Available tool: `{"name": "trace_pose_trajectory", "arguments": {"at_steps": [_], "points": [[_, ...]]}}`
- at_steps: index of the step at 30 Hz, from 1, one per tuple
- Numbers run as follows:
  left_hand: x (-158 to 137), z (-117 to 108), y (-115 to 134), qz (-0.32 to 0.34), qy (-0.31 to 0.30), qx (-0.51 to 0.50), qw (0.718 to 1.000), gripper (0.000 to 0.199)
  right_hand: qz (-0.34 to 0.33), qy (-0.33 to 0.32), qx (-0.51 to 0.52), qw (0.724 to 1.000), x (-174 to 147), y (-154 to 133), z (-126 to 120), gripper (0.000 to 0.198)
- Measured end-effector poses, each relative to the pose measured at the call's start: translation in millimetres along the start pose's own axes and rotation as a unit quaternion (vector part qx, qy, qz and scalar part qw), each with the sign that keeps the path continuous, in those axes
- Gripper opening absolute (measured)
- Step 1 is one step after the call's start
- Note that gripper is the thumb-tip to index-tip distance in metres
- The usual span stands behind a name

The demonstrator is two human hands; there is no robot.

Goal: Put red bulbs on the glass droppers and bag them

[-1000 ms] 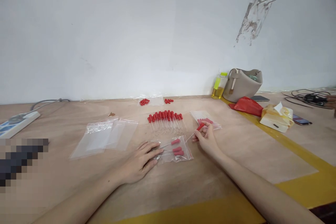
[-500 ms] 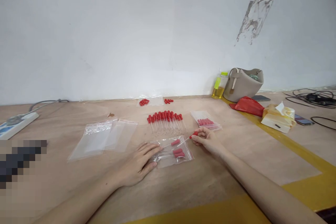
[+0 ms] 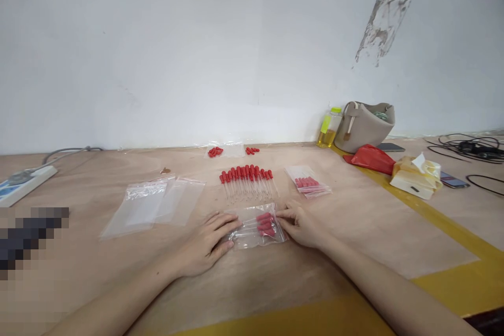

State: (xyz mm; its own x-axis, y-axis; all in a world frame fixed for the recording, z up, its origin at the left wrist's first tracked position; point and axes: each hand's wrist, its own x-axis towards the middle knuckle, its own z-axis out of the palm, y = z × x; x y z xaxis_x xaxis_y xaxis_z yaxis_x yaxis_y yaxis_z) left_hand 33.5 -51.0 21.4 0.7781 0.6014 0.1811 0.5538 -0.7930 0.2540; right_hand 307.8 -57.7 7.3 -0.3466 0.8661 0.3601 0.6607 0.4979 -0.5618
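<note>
- Currently, left hand (image 3: 214, 239) lies palm down at the left end of the near bag (image 3: 246, 244); fingers out and slightly parted, thumb apart, pressing on the film, nothing gripped.
- Right hand (image 3: 301, 226) at the bag's other end, the one with the red zip line; fingers bunched close together, tips touching the edge. Can't make out whether film is pinched between them.
- Near bag: clear, flat on the surface (image 3: 220, 294), between the two hands. Droppers inside, red bulbs (image 3: 265, 226) stacked toward the zip end, pale stems pointing left.
- Just beyond it: row of droppers (image 3: 247, 173) side by side, bulbs away from the person, thin stems toward the bag.
- Right of the row: filled bag (image 3: 307, 182), red bulbs showing through.
- Left of the row: flat clear bags (image 3: 145, 205), overlapping.
- By the wall (image 3: 157, 52): two small heaps of red bulbs, left heap (image 3: 215, 152) and right heap (image 3: 252, 151), clear film between.
- Far right: bottle (image 3: 326, 131) beside a grey handbag (image 3: 366, 128); red packet (image 3: 370, 158), tissue pack (image 3: 415, 176), phone (image 3: 454, 180), black cables (image 3: 480, 148).
- Far left: power strip (image 3: 29, 186); dark pixelated patch below, unreadable.
- Yellow tape (image 3: 460, 278) along the near and right side.
</note>
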Motion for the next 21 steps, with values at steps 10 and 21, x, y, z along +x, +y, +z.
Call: {"name": "trace_pose_trajectory", "arguments": {"at_steps": [10,21], "points": [[-0.4,1.8,-1.3,0.015,0.017,-0.009,1.0,0.038,-0.01,0.004,-0.022,1.0,0.2,-0.4,2.8,0.02],[0.3,0.9,0.2,0.018,-0.005,0.009,1.0,0.035,0.206,0.079,-0.029,0.975,46.6,32.2,-3.9,0.019]]}}
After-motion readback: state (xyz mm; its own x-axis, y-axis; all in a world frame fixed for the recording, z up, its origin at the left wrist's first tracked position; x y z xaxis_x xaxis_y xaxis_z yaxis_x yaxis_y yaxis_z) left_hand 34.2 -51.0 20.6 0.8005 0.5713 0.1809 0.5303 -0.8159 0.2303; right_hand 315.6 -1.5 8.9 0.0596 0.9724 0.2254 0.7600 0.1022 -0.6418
